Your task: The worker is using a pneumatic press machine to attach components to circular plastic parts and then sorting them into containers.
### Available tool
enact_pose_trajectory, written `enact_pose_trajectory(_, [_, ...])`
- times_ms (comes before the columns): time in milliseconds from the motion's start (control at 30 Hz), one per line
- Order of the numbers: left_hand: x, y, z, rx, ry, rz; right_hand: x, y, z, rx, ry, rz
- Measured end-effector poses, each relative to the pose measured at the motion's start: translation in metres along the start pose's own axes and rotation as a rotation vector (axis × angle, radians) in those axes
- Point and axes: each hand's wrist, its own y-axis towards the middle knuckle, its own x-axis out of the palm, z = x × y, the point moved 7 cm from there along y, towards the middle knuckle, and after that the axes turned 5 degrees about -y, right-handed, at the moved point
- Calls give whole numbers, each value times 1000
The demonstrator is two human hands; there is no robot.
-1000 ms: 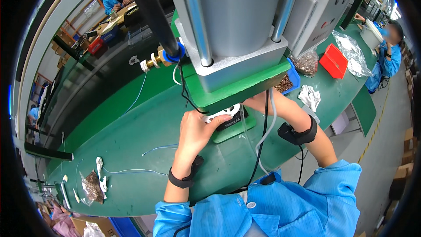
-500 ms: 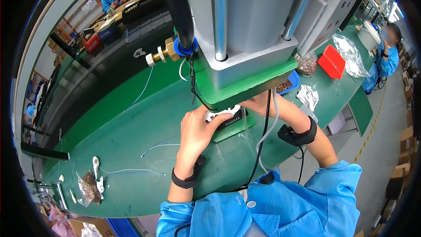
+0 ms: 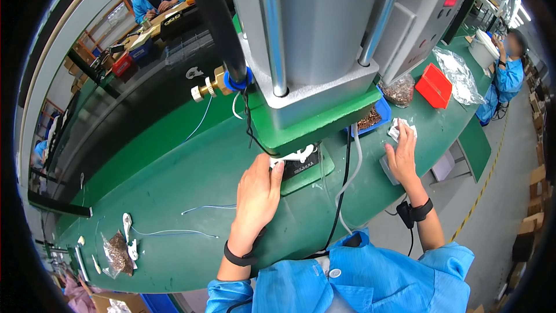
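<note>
A white plastic part [image 3: 301,155] lies on a black block [image 3: 302,167] on a green base plate [image 3: 313,179], under the press. My left hand [image 3: 256,197] is closed at the part's left end, thumb and fingers on its edge; the fingertips are partly hidden. Further right, my right hand [image 3: 403,156] reaches over a crumpled white cloth [image 3: 395,132], its fingers stretched and the thumb apart. The fingers cover part of the cloth. A clear plastic box [image 3: 389,169] sits beside that hand's thumb. Both wrists wear black straps.
The grey press with its green plate [image 3: 318,127] hangs above the work spot. Cables [image 3: 343,185] run down right of it. Behind are a blue bin of small copper-coloured pieces [image 3: 370,119] and a red bin [image 3: 433,86]. A bag of small parts [image 3: 119,255] lies left. Co-workers sit farther off.
My right hand has left the white part and moved right to the cloth. My left hand stays at the part. The view has shifted slightly.
</note>
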Motion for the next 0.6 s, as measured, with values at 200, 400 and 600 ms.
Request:
enact_pose_trajectory(200, [0, -1, 4, -14, -18, 17, -26, 25, -29, -88, -28, 43])
enact_pose_trajectory(400, [0, -3, 2, -27, 38, 33, -60, 62, -98, -272, -3, 36])
enact_pose_trajectory(600, [-3, 0, 5, -53, 40, 32, -56, 54, -99, -265, 16, -16])
